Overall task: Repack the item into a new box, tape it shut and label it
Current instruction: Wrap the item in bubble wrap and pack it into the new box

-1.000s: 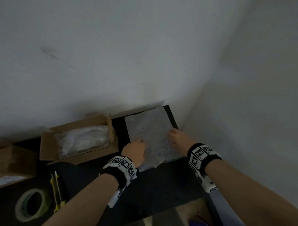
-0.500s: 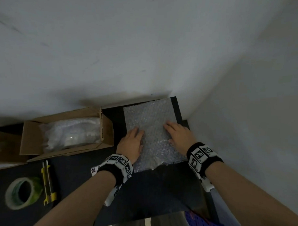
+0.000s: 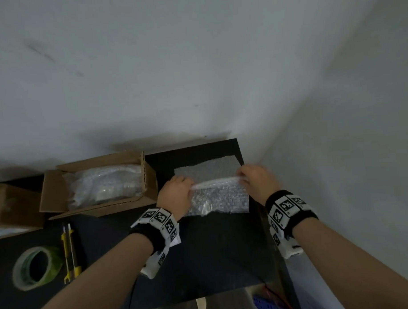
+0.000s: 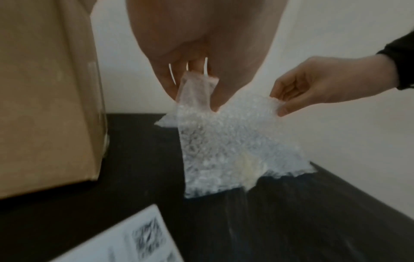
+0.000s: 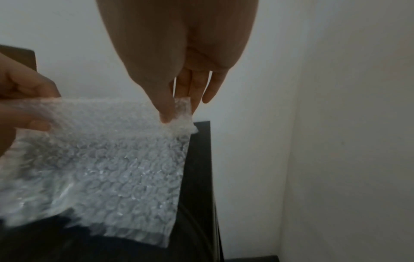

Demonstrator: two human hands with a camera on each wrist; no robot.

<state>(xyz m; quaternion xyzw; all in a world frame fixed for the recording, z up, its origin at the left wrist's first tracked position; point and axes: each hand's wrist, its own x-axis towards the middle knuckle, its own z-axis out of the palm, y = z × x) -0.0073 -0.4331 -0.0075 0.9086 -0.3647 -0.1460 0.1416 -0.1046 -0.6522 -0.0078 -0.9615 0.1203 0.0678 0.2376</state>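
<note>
A sheet of bubble wrap is lifted at its far edge above the black table. My left hand pinches its far left corner between thumb and fingers; in the left wrist view that hand grips the bubble wrap. My right hand pinches the far right corner, the same hand on the bubble wrap in the right wrist view. A second bubble wrap sheet lies flat underneath. An open cardboard box to the left holds an item wrapped in plastic.
A roll of green tape and a yellow utility knife lie at the left front. Another cardboard box stands at the far left. White walls meet in a corner just behind the table and to its right.
Both hands pressed flat on the bubble wrap before. Now they pinch the far corners of the top sheet and have lifted that edge up toward me.
</note>
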